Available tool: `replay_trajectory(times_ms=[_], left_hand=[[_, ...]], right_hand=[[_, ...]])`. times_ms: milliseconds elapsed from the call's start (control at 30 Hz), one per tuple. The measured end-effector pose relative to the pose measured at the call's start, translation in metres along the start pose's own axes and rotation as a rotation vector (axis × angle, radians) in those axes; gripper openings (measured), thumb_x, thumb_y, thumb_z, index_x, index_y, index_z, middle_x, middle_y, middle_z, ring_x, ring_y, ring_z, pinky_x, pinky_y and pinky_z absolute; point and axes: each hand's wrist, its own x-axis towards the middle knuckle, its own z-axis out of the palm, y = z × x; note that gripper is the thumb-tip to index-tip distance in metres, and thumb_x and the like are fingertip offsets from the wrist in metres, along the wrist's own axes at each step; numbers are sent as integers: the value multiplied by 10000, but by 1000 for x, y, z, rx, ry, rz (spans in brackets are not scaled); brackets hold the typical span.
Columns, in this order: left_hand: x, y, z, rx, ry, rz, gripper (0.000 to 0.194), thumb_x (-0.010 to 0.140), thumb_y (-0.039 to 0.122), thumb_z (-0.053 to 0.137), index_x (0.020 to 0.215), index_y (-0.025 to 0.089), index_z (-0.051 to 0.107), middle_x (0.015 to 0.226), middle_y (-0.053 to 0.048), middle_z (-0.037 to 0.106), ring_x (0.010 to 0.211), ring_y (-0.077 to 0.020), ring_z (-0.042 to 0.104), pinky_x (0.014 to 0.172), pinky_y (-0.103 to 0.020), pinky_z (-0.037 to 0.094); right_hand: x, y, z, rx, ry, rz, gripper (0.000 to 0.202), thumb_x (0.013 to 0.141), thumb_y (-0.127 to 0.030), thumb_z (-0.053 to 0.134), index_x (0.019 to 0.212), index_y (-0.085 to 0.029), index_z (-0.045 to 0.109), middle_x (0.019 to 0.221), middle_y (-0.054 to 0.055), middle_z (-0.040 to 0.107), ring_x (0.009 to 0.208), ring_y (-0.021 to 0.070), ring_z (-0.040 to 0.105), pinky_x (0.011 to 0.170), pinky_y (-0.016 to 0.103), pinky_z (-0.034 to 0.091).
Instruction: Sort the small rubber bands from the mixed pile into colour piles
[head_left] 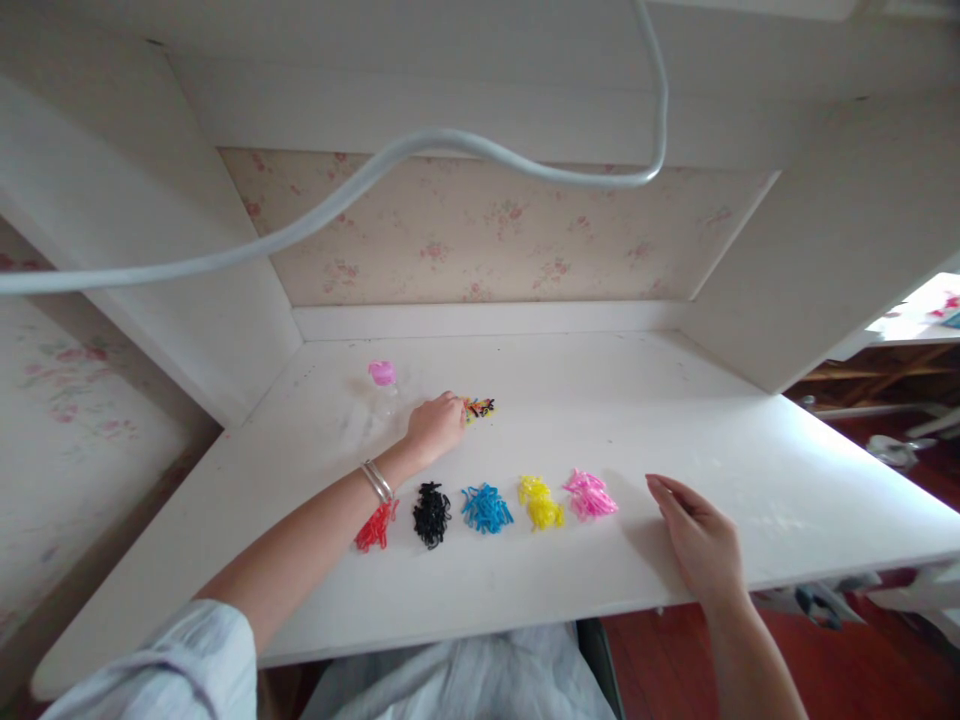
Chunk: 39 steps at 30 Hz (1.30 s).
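Observation:
A small mixed heap of rubber bands, in black, yellow and orange, lies on the white desk. My left hand reaches across to its left edge, fingers curled and fingertips hidden at the heap. Off to the right, just above the desk's front part, my right hand has thumb and fingers pressed together; whatever they may hold is hidden. Between the hands and nearer to me runs a row of single-colour piles: red bands, partly under my left wrist, black bands, blue bands, yellow bands and pink bands.
Behind my left hand is a clear container with a pink lid. A white cable hangs across the upper view. White side panels and a flowered back wall enclose the desk, whose front edge is close to my body.

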Motion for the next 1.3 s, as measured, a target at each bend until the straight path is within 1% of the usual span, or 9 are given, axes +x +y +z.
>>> replay_trajectory(times_ms=[100,233,400,667,833,1033,1300], left_hand=[[2,-7,1,33,-10,3,322,910,297,362,955,196,665,1024,-86,636,877,-207,642,772,-308,476],[-2,-12,2,44,-24,48,355,927,304,323,962,217,665,1043,-75,634,908,-196,634,792,-305,475],[-8,-16,5,42,-49,108,278,891,335,420,948,246,677,1073,-44,636,926,-185,629,804,-290,471],[-4,-11,15,34,-44,108,308,904,327,392,954,233,682,1119,-56,628,982,-187,607,832,-302,468],[0,-6,19,30,-41,104,311,920,287,362,965,228,664,1177,-56,602,1016,-187,591,844,-306,469],[-5,-4,15,28,-44,107,320,938,281,323,1005,211,628,1163,-81,590,1061,-194,564,870,-312,457],[-9,-6,8,24,-76,61,372,957,314,255,1101,166,564,1116,-114,581,955,-198,608,809,-313,468]], right_hand=[[-1,-1,0,-1,0,21,436,689,-533,642,947,-190,720,1006,69,706,969,261,611,812,325,453],[0,1,0,2,0,20,434,690,-529,642,950,-190,720,1004,71,705,968,260,610,831,336,442],[1,2,1,-7,-6,16,426,692,-533,639,944,-199,720,994,61,707,976,258,605,841,333,436],[1,3,1,16,-1,15,426,690,-530,643,940,-195,722,999,64,706,976,254,606,848,329,434],[2,4,1,-3,12,-2,438,687,-519,643,948,-177,726,949,70,714,910,250,623,792,322,451],[2,6,1,-5,10,-6,430,688,-524,644,943,-188,728,965,66,714,920,252,623,805,327,449],[2,6,2,7,19,-35,427,688,-513,643,943,-182,731,958,74,716,913,253,627,794,327,459]])
